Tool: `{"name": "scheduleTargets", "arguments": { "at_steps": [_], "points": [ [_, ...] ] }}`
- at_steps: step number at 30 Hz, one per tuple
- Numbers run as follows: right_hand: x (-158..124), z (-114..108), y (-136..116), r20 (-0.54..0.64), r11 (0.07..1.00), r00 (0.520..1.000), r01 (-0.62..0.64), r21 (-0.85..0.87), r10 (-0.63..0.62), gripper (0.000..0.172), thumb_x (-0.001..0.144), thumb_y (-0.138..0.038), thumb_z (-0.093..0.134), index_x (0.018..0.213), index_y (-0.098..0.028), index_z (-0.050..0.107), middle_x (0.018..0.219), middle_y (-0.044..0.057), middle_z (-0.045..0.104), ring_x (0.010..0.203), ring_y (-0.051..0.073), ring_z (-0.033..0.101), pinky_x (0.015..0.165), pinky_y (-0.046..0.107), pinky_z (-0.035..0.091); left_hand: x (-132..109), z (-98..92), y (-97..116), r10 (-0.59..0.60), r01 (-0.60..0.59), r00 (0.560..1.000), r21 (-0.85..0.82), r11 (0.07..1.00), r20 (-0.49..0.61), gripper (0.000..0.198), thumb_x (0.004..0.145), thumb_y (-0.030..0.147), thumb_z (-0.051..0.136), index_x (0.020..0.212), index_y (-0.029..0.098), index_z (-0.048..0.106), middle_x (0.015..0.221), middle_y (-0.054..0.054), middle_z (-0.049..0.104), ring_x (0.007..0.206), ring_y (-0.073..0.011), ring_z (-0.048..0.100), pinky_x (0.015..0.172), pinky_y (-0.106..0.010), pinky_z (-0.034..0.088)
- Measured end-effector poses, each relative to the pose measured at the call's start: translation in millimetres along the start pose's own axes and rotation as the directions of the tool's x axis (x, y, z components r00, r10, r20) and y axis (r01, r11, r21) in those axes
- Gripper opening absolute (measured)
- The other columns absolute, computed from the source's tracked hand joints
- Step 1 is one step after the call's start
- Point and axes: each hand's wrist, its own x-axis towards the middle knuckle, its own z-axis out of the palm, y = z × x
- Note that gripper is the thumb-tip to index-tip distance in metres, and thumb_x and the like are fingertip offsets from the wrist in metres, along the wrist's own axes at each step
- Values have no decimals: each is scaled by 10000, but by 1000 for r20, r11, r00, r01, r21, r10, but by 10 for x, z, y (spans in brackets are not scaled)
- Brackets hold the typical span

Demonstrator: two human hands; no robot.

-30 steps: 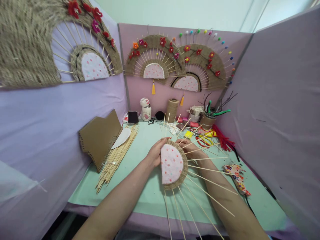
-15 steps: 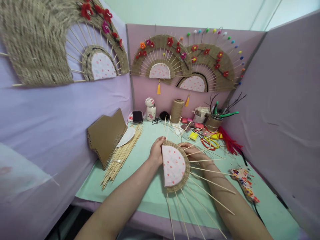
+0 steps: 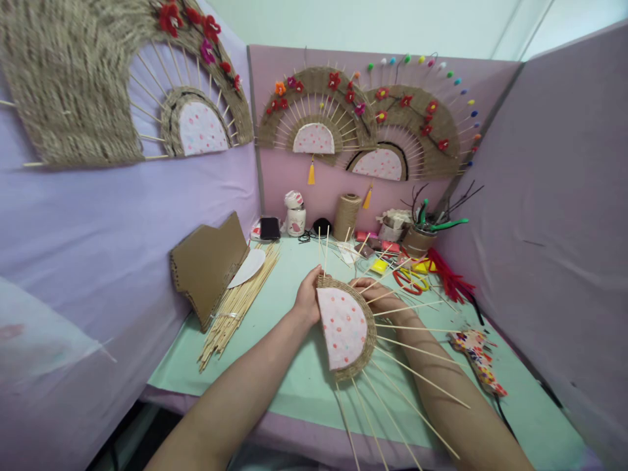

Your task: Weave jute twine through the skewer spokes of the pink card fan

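A half-round fan frame point(image 3: 346, 324) hangs tilted over the table, its flat side to the left. Its middle is white cloth with pink dots, edged by a woven twine band point(image 3: 370, 340), and thin wooden sticks point(image 3: 422, 330) spread out from that band. My left hand point(image 3: 309, 299) is closed on the upper left corner of the frame, its fingers partly behind it. Behind the sticks at the upper right rim is my right hand point(image 3: 380, 299), its fingers curled against the band. Some fingertips there are hidden.
At the left lie a bundle of sticks point(image 3: 235, 314), a white half-disc point(image 3: 248, 268) and folded cardboard point(image 3: 209, 261). A twine spool point(image 3: 347, 217) stands at the back. Scissors point(image 3: 411, 282), red pipe cleaners point(image 3: 451, 278) and a flowered glue gun point(image 3: 478, 360) lie right. Finished fans point(image 3: 318, 91) hang behind.
The fan frame has turned slightly anticlockwise, its lower end and lower sticks swinging to the right. Both hands stay at nearly the same places on it.
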Motion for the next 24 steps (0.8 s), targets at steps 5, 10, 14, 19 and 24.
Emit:
{"name": "scheduleTargets", "arguments": {
  "at_steps": [5,10,14,19,24],
  "points": [
    [-43,-6,-16,8,999,999,34,-1,-34,178,551,-186,761,685,-173,645,661,1,654,542,137,582,522,257,444,-51,3,46,-205,187,976,201,962,77,110,670,248,612,703,149,578,589,-27,614,536,-150,589,619,-289,460],
    [-45,-69,11,2,998,1000,27,65,-27,135,626,-211,737,726,-174,653,627,-7,635,516,120,575,499,243,430,-75,-62,134,-347,230,894,375,898,284,245,546,22,580,763,128,623,726,-76,677,645,-175,631,683,-304,475],
    [-1,-123,15,-11,996,999,42,79,-41,166,588,-208,763,709,-164,659,616,3,644,519,130,583,511,256,445,-45,-86,133,-223,103,936,392,914,274,331,554,-13,636,848,139,643,764,-72,690,668,-167,634,718,-308,475],
    [16,-126,-54,19,997,998,67,36,-68,134,597,-201,748,690,-143,671,623,9,651,543,125,581,533,247,428,-37,-45,94,-98,17,967,326,945,235,332,589,23,661,907,120,654,781,-76,692,688,-156,633,739,-285,478],
    [9,-143,-86,12,997,998,63,40,-64,159,604,-239,765,682,-145,663,597,-5,634,524,103,545,520,233,386,-52,-29,96,-102,19,964,316,948,247,379,590,29,658,959,114,653,802,-78,698,712,-155,640,755,-284,483]
  ]
}}
